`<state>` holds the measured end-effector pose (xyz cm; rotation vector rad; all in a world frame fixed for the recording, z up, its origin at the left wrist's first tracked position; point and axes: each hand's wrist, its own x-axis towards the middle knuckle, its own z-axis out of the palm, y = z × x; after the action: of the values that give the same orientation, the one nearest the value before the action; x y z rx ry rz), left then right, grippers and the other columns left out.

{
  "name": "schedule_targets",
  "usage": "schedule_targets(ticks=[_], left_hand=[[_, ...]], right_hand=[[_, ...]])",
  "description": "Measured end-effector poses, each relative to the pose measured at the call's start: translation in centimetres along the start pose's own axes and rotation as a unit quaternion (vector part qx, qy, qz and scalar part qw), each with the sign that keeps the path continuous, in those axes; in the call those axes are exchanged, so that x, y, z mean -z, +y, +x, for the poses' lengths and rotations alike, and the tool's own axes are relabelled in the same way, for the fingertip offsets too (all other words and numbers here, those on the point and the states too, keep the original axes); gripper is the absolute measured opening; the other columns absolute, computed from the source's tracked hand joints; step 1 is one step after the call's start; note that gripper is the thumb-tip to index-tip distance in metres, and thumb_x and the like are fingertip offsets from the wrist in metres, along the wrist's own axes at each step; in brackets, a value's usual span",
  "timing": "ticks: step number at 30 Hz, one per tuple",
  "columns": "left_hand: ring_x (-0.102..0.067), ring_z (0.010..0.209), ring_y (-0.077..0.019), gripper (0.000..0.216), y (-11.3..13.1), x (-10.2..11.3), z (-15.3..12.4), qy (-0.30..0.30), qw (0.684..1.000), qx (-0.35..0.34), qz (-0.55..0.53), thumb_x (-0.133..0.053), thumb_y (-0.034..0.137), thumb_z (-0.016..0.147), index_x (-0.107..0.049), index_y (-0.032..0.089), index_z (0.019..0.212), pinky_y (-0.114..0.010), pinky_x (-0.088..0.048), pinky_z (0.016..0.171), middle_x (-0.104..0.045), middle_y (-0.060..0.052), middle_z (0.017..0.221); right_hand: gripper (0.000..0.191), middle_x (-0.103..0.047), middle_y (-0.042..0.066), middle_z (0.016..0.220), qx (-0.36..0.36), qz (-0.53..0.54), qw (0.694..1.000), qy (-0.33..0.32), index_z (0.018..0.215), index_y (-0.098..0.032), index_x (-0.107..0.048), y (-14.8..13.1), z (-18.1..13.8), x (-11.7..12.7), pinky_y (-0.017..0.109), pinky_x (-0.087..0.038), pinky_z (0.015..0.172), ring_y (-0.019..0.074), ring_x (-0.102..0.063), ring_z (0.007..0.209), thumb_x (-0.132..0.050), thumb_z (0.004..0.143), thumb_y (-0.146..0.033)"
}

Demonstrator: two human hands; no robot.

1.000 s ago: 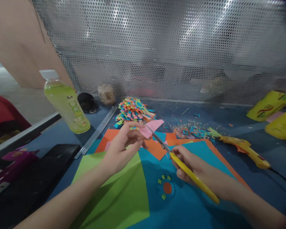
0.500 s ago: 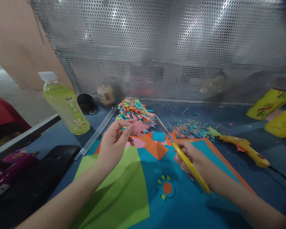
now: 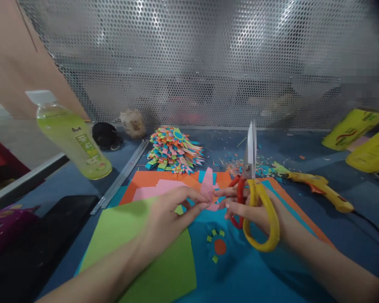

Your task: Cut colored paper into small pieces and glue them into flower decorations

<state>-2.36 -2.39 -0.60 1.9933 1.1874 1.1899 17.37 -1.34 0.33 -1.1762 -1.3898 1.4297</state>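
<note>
My left hand pinches a narrow piece of pink paper between thumb and fingertips. Close beside it, my right hand holds scissors with one red and one yellow handle, their blades pointing up and away from the paper. The right fingertips reach toward the pink piece; whether they touch it I cannot tell. Below the hands, a small paper flower with an orange centre and a few green squares lies on blue paper. A green sheet is under my left wrist.
A colourful pile of cut paper pieces stands behind the sheets, with small scraps to its right. A yellow glue gun lies at right. Clear sticks, a drink bottle and a dark flat object are at left.
My left hand has moved right and down with the pink paper, closer to my right hand. The scissors have turned from slanting across to upright in the right hand.
</note>
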Motion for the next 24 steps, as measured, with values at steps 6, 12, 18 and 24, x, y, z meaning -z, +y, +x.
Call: schedule_targets(ticks=[6,12,18,24], left_hand=[[-0.062,0.056,-0.0108,0.012,0.4,-0.5,0.0,-0.002,0.99,0.104,-0.091,-0.064,0.029,0.079,-0.063,0.019,0.075,-0.023,-0.051,0.05,-0.065,-0.001,0.075],[-0.064,0.066,-0.0126,0.008,1.3,-0.3,-0.2,0.058,0.991,0.054,-0.11,-0.068,0.023,0.076,-0.062,0.017,0.073,-0.023,-0.054,0.057,-0.064,-0.001,0.074],[-0.062,0.073,-0.0117,0.013,0.9,-1.2,-0.7,0.014,0.986,0.086,-0.14,-0.068,0.026,0.076,-0.058,0.019,0.075,-0.022,-0.053,0.06,-0.059,0.0,0.077],[-0.056,0.07,-0.0083,0.029,0.7,-1.8,-0.6,0.006,0.963,0.142,-0.23,-0.072,0.027,0.073,-0.049,0.022,0.088,-0.022,-0.052,0.057,-0.053,0.003,0.084]], right_hand=[[0.035,-0.064,0.0,0.081,0.09,-0.03,0.995,0.008,0.088,-0.024,-0.044,0.6,-0.5,0.2,0.032,-0.054,0.067,0.0183,-0.066,0.079,-0.071,0.068,-0.03],[0.039,-0.06,-0.002,0.08,0.049,0.002,0.999,-0.022,0.083,-0.025,-0.041,0.4,-0.8,-0.2,0.03,-0.052,0.066,0.0151,-0.061,0.074,-0.074,0.063,-0.028],[0.04,-0.058,-0.004,0.075,0.012,0.027,0.999,-0.027,0.076,-0.025,-0.041,-0.3,-1.0,-0.7,0.032,-0.051,0.071,0.0155,-0.06,0.072,-0.077,0.061,-0.031],[0.032,-0.057,-0.003,0.068,0.015,0.077,0.996,-0.033,0.071,-0.025,-0.039,0.7,-0.1,-0.6,0.032,-0.051,0.065,0.0161,-0.06,0.066,-0.065,0.072,-0.044]])
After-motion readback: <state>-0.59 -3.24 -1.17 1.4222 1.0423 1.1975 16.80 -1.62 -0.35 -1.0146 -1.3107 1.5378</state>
